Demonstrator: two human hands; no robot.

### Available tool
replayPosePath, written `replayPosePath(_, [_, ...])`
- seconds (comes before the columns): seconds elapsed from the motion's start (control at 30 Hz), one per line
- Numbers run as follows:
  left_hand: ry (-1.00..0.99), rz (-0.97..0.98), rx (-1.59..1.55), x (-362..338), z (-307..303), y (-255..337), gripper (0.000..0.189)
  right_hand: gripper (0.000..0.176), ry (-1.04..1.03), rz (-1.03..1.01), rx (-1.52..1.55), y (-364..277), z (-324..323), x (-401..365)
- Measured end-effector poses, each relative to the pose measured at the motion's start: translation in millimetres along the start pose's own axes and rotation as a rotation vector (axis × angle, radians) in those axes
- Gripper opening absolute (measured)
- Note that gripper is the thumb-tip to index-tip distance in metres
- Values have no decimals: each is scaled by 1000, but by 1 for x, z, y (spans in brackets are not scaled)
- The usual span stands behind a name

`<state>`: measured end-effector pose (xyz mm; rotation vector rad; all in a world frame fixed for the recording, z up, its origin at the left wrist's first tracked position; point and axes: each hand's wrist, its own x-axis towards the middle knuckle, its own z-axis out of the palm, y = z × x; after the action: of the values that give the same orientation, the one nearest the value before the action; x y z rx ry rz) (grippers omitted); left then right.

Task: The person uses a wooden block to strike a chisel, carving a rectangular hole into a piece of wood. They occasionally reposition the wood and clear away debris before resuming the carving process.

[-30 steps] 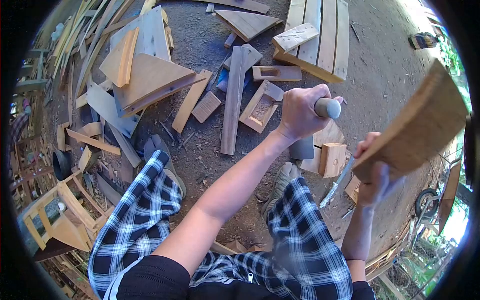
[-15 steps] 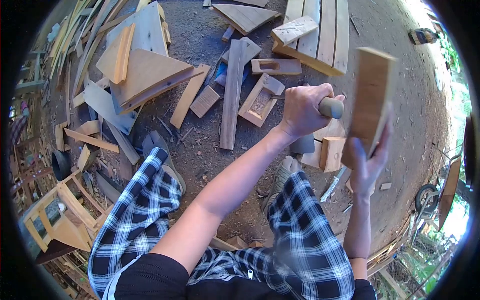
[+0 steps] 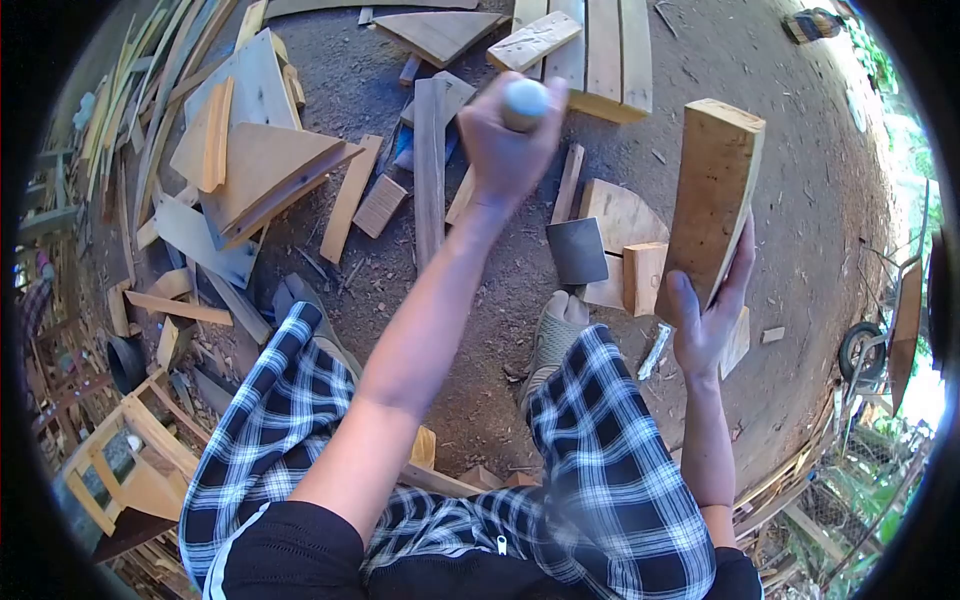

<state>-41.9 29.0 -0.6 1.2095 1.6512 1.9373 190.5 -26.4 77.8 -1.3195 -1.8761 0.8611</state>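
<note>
My left hand (image 3: 505,145) is closed round a thick handle with a pale rounded end (image 3: 526,104), seen nearly end-on. The rest of that tool is hidden beneath the hand. My right hand (image 3: 708,325) grips the lower end of a thick rectangular wood block (image 3: 712,195), thumb on the near face, fingers behind its right edge. The block stands roughly upright, apart from my left hand. Below and between the hands, a flat grey square piece (image 3: 578,252) lies against a small wood block (image 3: 643,278) and a rounded-edged board (image 3: 622,215).
Stacked boards (image 3: 270,175) and loose strips lie at the left. A slatted wooden piece (image 3: 605,60) with a short offcut (image 3: 535,42) on it is at the top. A long plank (image 3: 430,170) lies in the middle. A wheelbarrow (image 3: 862,345) is far right.
My left hand has moved left and away from me with the handle, now farther from the block. The right hand's block is steadier and less blurred. The whole view has shifted slightly.
</note>
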Motion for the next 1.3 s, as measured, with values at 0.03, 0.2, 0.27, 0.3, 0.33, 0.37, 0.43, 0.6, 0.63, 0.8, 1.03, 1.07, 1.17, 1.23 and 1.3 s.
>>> replayPosePath(0.03, [15, -55, -24, 6, -11, -1, 26, 90, 9, -5, 0, 1, 0, -1])
replayPosePath(0.2, [137, -189, -295, 13, -32, 6, 27, 88, 49, 9, 23, 4, 8, -5])
replayPosePath(0.27, [123, -144, -264, 8, -33, -1, 27, 88, 31, 4, 46, 7, 13, -3])
replayPosePath(0.3, [105, -111, -242, 7, -31, -2, 28, 89, 15, 7, 56, 9, 15, -2])
replayPosePath(0.33, [94, -117, -261, 5, -29, -3, 28, 89, 23, 10, 56, 11, 17, 0])
replayPosePath(0.37, [86, -121, -264, 5, -27, -4, 28, 89, 6, 22, 52, 10, 20, 1])
replayPosePath(0.43, [61, -176, -338, 2, -25, -6, 27, 88, -14, 46, 39, 11, 20, 2])
replayPosePath(0.6, [37, -161, -308, 0, -25, -7, 25, 89, -38, 23, 40, 14, 19, 5])
replayPosePath(0.63, [47, -158, -302, -1, -26, -3, 25, 89, -48, 17, 43, 13, 19, 5])
replayPosePath(0.8, [4, 39, -113, -12, 5, 8, 28, 89, -25, 1, 45, -2, 23, 15])
replayPosePath(1.03, [-256, 109, 87, -39, 33, 17, 27, 87, 151, 4, 206, -2, 13, 5])
replayPosePath(1.07, [-227, 132, 92, -40, 34, 14, 29, 87, 50, -6, -15, -2, 19, 9])
replayPosePath(1.17, [-206, 143, 123, -40, 36, 16, 31, 86, 23, 25, 34, -5, 21, 21])
replayPosePath(1.23, [-228, 133, 136, -43, 37, 16, 32, 86, 79, 145, 233, 3, 7, 6])
replayPosePath(1.3, [-270, 150, 148, -49, 41, 18, 32, 87, 142, 255, 422, 12, 2, -3])
